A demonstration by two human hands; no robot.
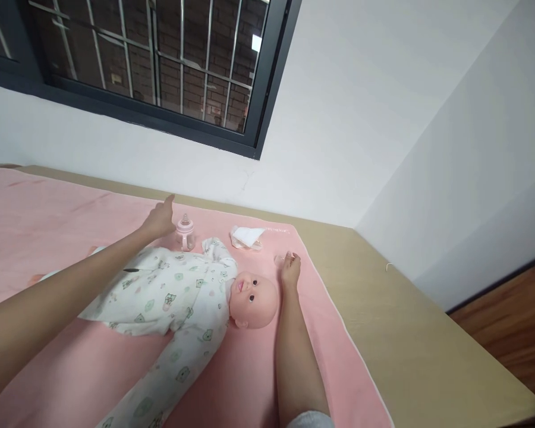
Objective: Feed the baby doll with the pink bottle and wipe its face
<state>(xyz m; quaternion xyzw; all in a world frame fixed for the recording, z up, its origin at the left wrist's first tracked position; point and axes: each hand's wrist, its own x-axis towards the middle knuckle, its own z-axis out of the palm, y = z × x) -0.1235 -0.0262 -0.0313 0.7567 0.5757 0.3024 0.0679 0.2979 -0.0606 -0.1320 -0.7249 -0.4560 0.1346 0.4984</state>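
My left hand [159,220] reaches over the doll, index finger stretched toward the wall, the other fingers bent and nothing visible in them. Just to its right stands a small pink-and-clear baby bottle [185,234], upright with its teat showing; whether the hand touches it I cannot tell. My right hand [290,271] rests beyond the doll's head, fingers loosely bent and apart. Against its left side is a small clear rounded piece [279,260], perhaps a cap. Between my arms a baby doll [253,300] lies on its back in a white printed outfit [169,291].
A white tissue or cloth in a clear wrapper [248,237] lies between the bottle and my right hand. A pink blanket [249,380] covers much of the wooden surface [361,297]. Behind stand a white wall [330,119] and a barred, dark-framed window [160,65].
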